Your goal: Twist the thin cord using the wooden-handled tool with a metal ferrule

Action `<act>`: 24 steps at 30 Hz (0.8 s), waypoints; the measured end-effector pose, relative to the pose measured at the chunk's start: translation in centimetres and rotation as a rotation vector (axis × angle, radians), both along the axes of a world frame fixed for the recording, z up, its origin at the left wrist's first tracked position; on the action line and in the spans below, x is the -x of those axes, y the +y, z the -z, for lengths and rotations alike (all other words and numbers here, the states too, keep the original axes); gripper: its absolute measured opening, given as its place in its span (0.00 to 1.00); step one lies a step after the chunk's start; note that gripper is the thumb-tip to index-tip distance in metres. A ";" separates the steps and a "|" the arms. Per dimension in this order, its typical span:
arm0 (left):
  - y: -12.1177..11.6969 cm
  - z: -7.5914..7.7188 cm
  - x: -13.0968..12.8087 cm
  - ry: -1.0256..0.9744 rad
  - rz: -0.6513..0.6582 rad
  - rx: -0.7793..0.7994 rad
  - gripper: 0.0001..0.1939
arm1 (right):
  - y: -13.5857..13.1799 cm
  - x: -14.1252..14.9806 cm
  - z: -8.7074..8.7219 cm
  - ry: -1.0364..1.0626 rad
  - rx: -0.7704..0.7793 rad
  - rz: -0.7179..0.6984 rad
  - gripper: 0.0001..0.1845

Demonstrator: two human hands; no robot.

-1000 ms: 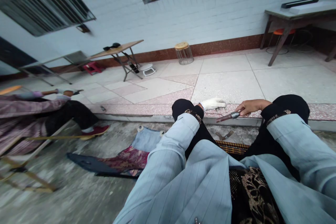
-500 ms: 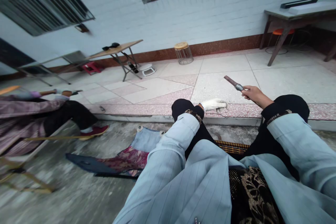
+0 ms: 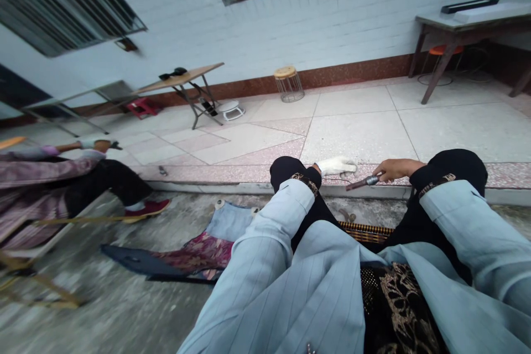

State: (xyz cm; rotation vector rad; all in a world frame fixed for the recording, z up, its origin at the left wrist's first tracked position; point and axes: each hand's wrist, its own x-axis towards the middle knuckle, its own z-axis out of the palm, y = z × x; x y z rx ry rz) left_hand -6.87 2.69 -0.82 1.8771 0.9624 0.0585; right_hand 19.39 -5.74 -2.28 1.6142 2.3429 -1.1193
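fingers (image 3: 378,170) clamped on the tool (image 3: 362,182), right hand (image 3: 392,170) holds it level at the ledge (image 3: 232,172), tip angled leftward; gloved left hand (image 3: 337,166) reaches out nearby, its grip too unclear to tell.

I can't read any text, label, brand, number or sign on anything in my head view. Nothing legible from 9 o'clock through 12 to 3, nor down at 6.
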 end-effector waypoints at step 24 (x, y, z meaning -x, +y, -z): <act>-2.7 -3.1 -0.6 -0.050 0.150 -0.016 0.14 | 0.6 -0.5 -0.4 -0.266 -0.462 0.451 0.22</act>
